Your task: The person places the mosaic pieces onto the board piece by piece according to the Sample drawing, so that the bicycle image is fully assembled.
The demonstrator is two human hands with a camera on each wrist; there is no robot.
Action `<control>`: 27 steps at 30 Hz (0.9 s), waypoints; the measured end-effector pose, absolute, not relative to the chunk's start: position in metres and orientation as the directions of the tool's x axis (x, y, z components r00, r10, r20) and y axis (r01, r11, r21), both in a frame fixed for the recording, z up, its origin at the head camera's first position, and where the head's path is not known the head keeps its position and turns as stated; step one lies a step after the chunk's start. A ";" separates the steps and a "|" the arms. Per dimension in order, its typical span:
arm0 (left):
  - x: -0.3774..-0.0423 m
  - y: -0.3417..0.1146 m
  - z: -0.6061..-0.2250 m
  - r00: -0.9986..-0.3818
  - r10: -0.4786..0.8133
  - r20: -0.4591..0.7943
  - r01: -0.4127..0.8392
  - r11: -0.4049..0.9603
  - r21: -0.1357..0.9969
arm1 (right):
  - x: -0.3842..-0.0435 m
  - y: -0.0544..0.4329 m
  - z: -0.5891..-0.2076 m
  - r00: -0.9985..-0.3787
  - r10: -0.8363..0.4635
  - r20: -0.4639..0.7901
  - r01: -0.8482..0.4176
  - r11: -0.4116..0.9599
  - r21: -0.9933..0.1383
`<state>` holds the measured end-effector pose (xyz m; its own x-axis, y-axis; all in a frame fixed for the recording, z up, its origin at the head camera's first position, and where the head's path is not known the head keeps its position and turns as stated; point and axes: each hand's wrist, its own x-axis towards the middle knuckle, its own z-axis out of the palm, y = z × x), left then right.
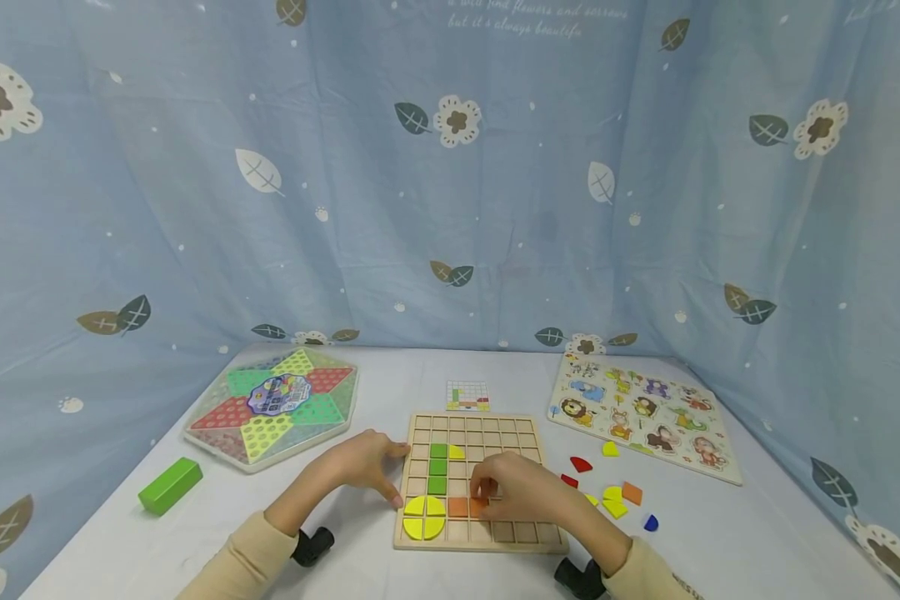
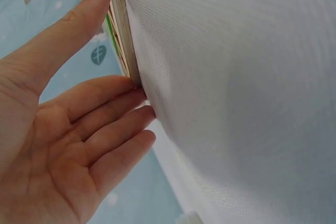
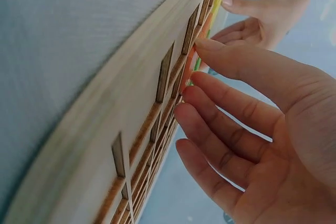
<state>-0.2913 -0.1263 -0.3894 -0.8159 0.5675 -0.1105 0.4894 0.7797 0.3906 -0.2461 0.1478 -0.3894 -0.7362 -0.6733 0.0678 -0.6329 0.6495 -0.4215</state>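
Orange tile [image 1: 478, 507]: second row from the front edge of the wooden board [image 1: 459, 531], at your right hand's [image 1: 516, 487] thumb and fingertips; pinched or merely touched, cannot tell. Second orange tile [image 1: 457, 507]: beside it. Your left hand [image 1: 366, 462]: thumb and fingers spread, touching the left edge.

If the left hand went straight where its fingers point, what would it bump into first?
Most likely the wooden board: the left hand seems to touch its side edge, though depth is tricky.
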 end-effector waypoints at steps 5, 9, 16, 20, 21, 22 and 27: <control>-0.292 -0.127 -0.389 -0.819 0.564 -0.109 0.487 0.782 0.388 | -0.246 0.148 -0.389 -0.734 -0.676 0.064 -0.632 0.645 -0.430; -0.291 -0.127 -0.389 -0.825 0.552 -0.119 0.472 0.790 0.392 | -0.246 0.148 -0.388 -0.728 -0.683 0.059 -0.634 0.638 -0.436; -0.290 -0.125 -0.389 -0.827 0.548 -0.127 0.468 0.796 0.383 | -0.244 0.152 -0.386 -0.719 -0.691 0.074 -0.641 0.618 -0.455; -0.290 -0.124 -0.388 -0.834 0.536 -0.129 0.458 0.804 0.380 | -0.242 0.160 -0.385 -0.726 -0.683 0.082 -0.638 0.624 -0.451; -0.290 -0.124 -0.388 -0.836 0.533 -0.130 0.455 0.806 0.379 | -0.241 0.163 -0.385 -0.730 -0.679 0.082 -0.635 0.627 -0.452; -0.290 -0.124 -0.388 -0.839 0.529 -0.130 0.452 0.809 0.375 | -0.240 0.166 -0.385 -0.732 -0.676 0.083 -0.631 0.628 -0.455; -0.290 -0.124 -0.388 -0.850 0.510 -0.136 0.437 0.824 0.361 | -0.234 0.181 -0.384 -0.746 -0.659 0.092 -0.614 0.628 -0.478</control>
<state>-0.2898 -0.1236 -0.3882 -0.8495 0.5098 -0.1358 0.4368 0.8240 0.3609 -0.2345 0.1810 -0.3838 -0.7464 -0.6592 0.0918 -0.6138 0.6284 -0.4779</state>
